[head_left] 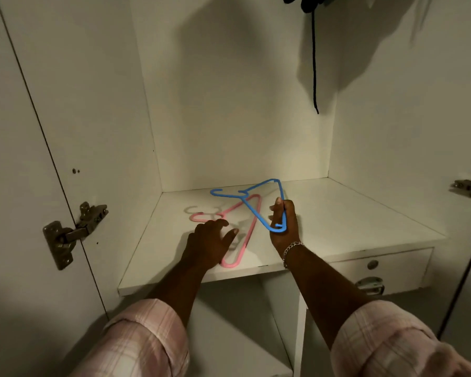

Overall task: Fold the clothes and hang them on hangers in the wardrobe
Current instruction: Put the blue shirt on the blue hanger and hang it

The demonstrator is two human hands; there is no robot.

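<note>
With the blue hanger (pixel 267 205) already gripped at one corner and raised by the right hand (pixel 282 227), the pink hanger (pixel 242 235), lying flat on the wardrobe shelf (pixel 351 221) at seven o'clock of it, is best pinched at its neck by the left hand (pixel 208 243), whose fingers (pixel 223 223) rest spread upon it.

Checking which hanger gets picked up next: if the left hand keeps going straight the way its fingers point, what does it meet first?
Most likely the pink hanger: the left hand points over the shelf at its hook end, though depth is unclear.
</note>
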